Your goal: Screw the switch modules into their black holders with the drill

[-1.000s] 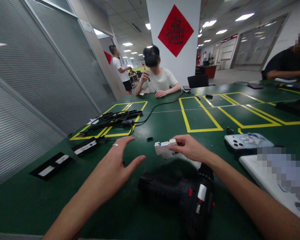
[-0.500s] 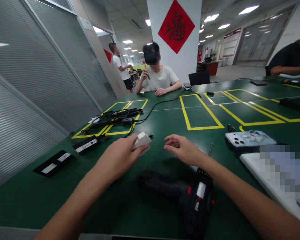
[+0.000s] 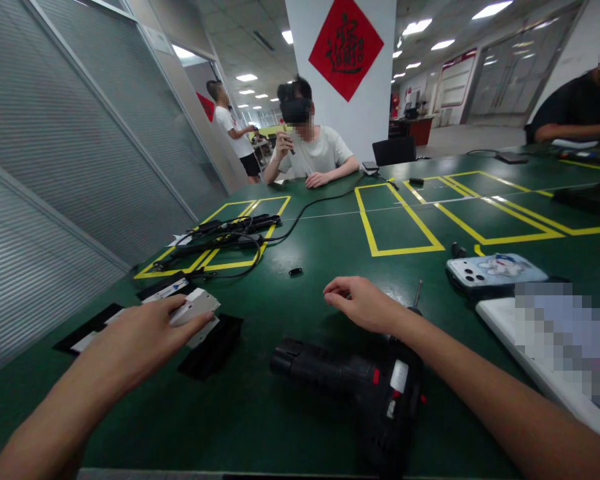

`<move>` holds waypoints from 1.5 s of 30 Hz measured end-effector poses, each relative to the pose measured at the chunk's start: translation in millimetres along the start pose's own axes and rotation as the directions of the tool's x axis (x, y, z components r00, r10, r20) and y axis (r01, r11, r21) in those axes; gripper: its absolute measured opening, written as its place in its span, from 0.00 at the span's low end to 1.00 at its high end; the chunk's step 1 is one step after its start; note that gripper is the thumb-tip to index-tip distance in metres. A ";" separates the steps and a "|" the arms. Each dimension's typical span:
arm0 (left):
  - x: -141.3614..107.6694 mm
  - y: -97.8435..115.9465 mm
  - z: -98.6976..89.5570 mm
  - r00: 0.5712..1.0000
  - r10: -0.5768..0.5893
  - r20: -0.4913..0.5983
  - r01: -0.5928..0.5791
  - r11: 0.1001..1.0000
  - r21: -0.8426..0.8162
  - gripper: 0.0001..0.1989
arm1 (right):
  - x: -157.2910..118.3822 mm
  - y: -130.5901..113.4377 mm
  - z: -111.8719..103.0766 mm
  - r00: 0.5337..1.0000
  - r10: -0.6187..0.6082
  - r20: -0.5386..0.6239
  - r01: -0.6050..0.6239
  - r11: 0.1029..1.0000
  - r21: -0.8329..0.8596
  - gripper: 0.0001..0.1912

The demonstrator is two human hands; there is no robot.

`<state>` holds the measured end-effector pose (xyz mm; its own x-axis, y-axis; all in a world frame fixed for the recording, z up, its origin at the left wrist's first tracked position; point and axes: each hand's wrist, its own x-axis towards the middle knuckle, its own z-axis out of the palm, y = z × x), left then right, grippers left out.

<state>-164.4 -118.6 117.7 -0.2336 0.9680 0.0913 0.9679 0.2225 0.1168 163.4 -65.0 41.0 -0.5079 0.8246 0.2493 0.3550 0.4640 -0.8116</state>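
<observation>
My left hand (image 3: 150, 327) is closed on a white plastic block (image 3: 199, 305) with small holes, fingers on top and thumb along its near side. A flat black panel (image 3: 215, 347) lies on the table just below the block. My right hand (image 3: 363, 303) hovers over the table, fingers curled toward the thumb as in a pinch; whatever is between the tips, if anything, is too small to make out. Beneath my right wrist lies a black power drill (image 3: 350, 373), its thin bit (image 3: 419, 293) pointing away from me. A small black oval part (image 3: 295, 271) rests beyond my hands.
Black panels with white labels (image 3: 167, 289) lie at left, near a tangle of black cables (image 3: 225, 237). At right are a phone in a patterned case (image 3: 497, 270) and a white device (image 3: 505, 333). A person in a headset (image 3: 310, 147) sits opposite.
My left hand has moved left and toward me with the white block, uncovering the black panel and the small oval part. The fingers of my right hand have drawn closer together.
</observation>
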 end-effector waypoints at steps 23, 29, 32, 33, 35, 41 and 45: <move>-5.8 19.1 42.7 0.980 -0.042 0.196 0.023 0.995 0.096 0.20 | -0.5 -2.9 0.0 0.997 0.055 0.052 -0.051 0.995 -0.082 0.13; -4.0 15.2 47.2 0.962 -0.065 0.265 0.040 0.994 0.100 0.20 | -2.0 -4.5 -1.1 0.996 0.067 0.066 -0.060 0.993 -0.103 0.14; -4.2 17.4 50.6 0.957 -0.105 0.271 0.066 0.987 0.148 0.20 | -2.0 -5.4 -0.9 0.995 0.070 0.070 -0.062 0.992 -0.111 0.14; -4.5 19.5 51.0 0.954 -0.115 0.275 0.076 0.986 0.151 0.20 | -1.9 -5.4 -0.6 0.995 0.071 0.071 -0.063 0.992 -0.113 0.14; -5.5 24.7 51.1 0.946 -0.132 0.295 0.096 0.986 0.135 0.21 | -1.7 -5.2 0.0 0.995 0.072 0.069 -0.063 0.991 -0.121 0.14; -7.9 33.7 55.6 0.961 -0.117 0.250 0.089 0.989 0.119 0.24 | -2.3 -4.6 0.7 0.995 0.068 0.069 -0.057 0.987 -0.150 0.14; -4.4 28.8 60.0 0.963 -0.116 0.244 0.088 0.988 0.123 0.32 | -2.8 -5.4 0.5 0.994 0.074 0.076 -0.060 0.983 -0.174 0.14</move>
<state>-129.9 -109.5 61.3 -0.3150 0.9343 -0.1668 0.9475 0.3198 0.0020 162.5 -69.9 44.4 -0.5383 0.8297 0.1476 0.5160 0.4630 -0.7206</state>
